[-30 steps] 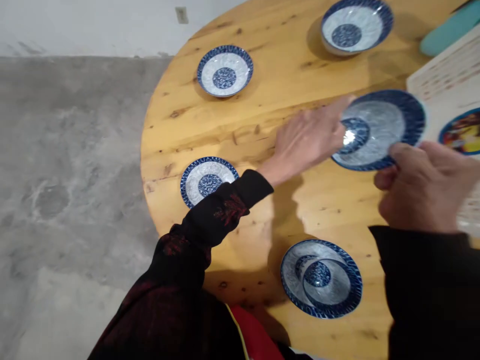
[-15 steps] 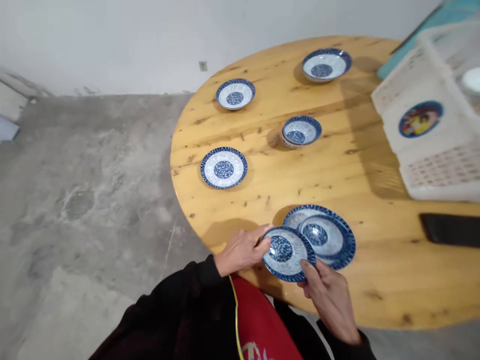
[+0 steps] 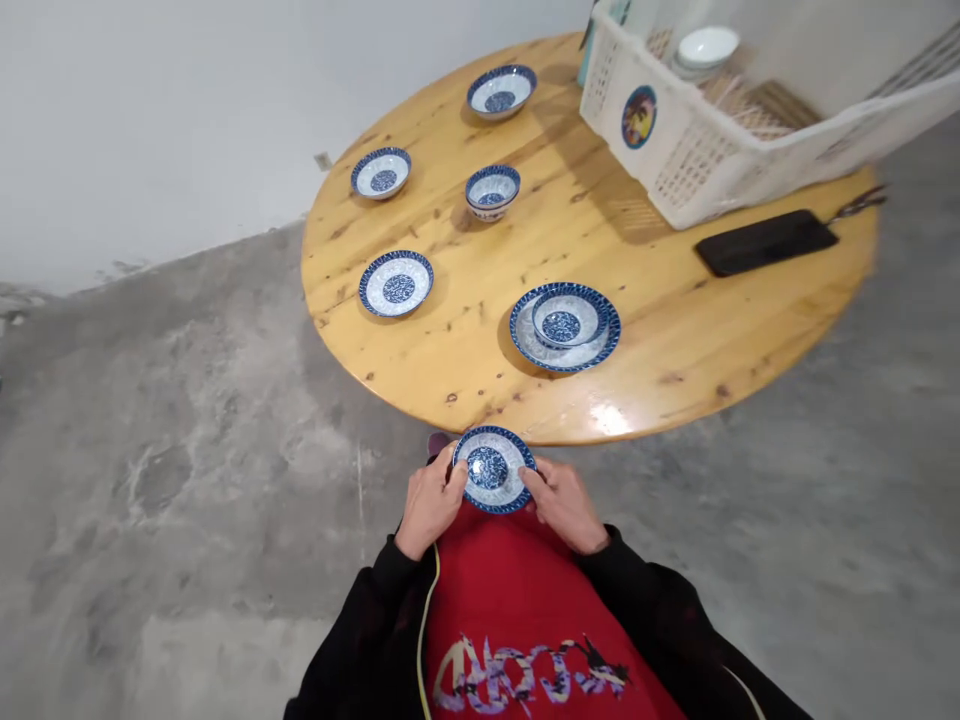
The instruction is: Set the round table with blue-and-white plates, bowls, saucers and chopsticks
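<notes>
A small blue-and-white plate [image 3: 493,468] is held between both hands, just off the table's near edge and in front of the red shirt. My left hand [image 3: 433,502] is closed on its left rim, thumb on top. On the right rim, my right hand [image 3: 568,503] grips it the same way, fingers mostly hidden beneath. Beyond the hands, a larger blue-rimmed plate [image 3: 525,345] lies on the table with a small bowl [image 3: 562,326] resting in it. Left of that sits another patterned plate [image 3: 397,284].
The round wooden table [image 3: 465,350] also carries a small bowl [image 3: 493,190], a shallow dish [image 3: 382,173] and a wider dish [image 3: 502,92] at the back. A white plastic basket [image 3: 694,160] with bowls inside stands at the right. Before it lies a black flat object [image 3: 769,243].
Both hands have drawn the small plate back from over the table, away from the larger plate. The view has shifted right, showing more of the basket.
</notes>
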{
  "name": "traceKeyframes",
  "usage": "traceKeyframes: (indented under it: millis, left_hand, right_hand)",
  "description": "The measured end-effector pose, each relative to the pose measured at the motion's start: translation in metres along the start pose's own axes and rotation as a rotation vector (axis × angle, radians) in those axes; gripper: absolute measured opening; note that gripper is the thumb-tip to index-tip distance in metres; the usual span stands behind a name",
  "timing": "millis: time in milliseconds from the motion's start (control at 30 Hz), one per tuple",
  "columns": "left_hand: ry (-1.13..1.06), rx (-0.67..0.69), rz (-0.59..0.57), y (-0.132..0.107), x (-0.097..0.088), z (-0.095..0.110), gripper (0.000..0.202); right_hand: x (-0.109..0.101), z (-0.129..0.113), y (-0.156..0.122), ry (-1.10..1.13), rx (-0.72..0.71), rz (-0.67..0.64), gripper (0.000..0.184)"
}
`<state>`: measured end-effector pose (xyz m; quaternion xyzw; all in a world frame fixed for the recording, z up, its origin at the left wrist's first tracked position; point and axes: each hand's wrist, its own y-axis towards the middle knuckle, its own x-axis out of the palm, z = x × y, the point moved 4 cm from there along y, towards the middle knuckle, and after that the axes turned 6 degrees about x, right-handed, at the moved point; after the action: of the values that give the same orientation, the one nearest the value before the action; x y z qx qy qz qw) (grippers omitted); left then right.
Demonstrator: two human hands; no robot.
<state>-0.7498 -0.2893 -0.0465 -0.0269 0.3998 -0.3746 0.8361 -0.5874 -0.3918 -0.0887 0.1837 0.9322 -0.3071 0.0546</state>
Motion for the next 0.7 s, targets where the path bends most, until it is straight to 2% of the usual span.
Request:
traceKeyframes:
  millis: [167, 267, 367, 533, 600, 700]
  left_hand:
    - [-0.006, 0.093, -0.010, 0.002, -0.009, -0.001, 0.041]
    - [0.007, 0.104, -0.021, 0.003, -0.028, -0.012, 0.040]
    - [0.015, 0.102, 0.007, 0.001, -0.060, -0.037, 0.039]
    - [-0.011, 0.049, 0.065, -0.005, -0.119, -0.100, 0.041]
    - [-0.010, 0.055, 0.079, -0.005, -0.138, -0.123, 0.043]
    - [-0.005, 0.089, 0.061, -0.003, -0.159, -0.145, 0.044]
  right_hand:
    - [0.004, -0.005, -0.007, 0.047, 0.061, 0.096, 0.032]
    - [0.025, -0.014, -0.004, 0.084, 0.075, 0.138, 0.031]
    - [0.064, -0.032, 0.003, 0.110, 0.061, 0.141, 0.030]
    - [0.139, -0.072, 0.020, 0.018, -0.019, 0.092, 0.025]
    - [0.164, -0.084, 0.025, -0.036, -0.059, 0.104, 0.024]
    - [0.194, -0.093, 0.028, -0.060, -0.054, 0.146, 0.023]
